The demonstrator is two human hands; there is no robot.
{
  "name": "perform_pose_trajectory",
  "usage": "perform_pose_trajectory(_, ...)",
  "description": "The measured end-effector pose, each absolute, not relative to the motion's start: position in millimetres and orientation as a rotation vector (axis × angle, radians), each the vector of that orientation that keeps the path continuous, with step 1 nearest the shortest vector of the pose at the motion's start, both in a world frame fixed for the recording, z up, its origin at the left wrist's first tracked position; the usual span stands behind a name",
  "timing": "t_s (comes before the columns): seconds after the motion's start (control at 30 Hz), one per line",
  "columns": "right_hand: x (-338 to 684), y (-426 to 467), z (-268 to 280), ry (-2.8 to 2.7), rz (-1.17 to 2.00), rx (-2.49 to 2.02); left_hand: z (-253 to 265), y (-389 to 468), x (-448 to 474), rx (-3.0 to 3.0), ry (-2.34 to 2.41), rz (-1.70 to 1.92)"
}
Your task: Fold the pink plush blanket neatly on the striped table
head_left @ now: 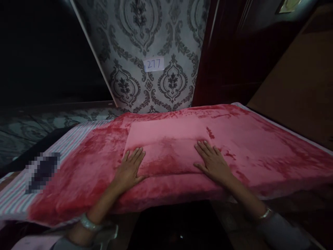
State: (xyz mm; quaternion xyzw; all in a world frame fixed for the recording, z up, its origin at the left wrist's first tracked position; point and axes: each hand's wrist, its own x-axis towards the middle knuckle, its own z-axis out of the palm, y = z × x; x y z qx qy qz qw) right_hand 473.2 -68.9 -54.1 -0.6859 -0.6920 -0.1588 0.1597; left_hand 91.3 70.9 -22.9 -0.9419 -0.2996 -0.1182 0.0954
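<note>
The folded pink cloth (pixel 167 149) lies between the left grip (pixel 130 170) and the right grip (pixel 214 161), both resting flat at its edges, fingers apart.

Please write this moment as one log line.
left hand: palm down on pink cloth | right hand: same | pink cloth: on red blanket

I have the left hand (pixel 130 169) and right hand (pixel 212 160) spread flat on a folded pink plush cloth (pixel 166 154) atop a mottled red-pink plush blanket (pixel 265 139).
</note>
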Motion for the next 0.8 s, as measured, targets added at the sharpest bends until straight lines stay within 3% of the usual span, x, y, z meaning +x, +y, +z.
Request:
perform_pose_trajectory(0.33,511.9,-108.7,-60.0,-2.008,-0.300,-1.730,-38.4,92.2,45.5,-2.832,-0.834,-0.688)
perform_pose_trajectory(0.63,525.3,-80.3,-57.1,-1.987,-0.305,-1.592,-20.1,100.8,40.5,-2.873,-0.898,-0.702)
perform_pose_trajectory(0.8,528.3,-61.9,-49.0,-1.904,-0.350,-1.454,-9.2,104.4,49.4,-2.841,-1.000,-1.009)
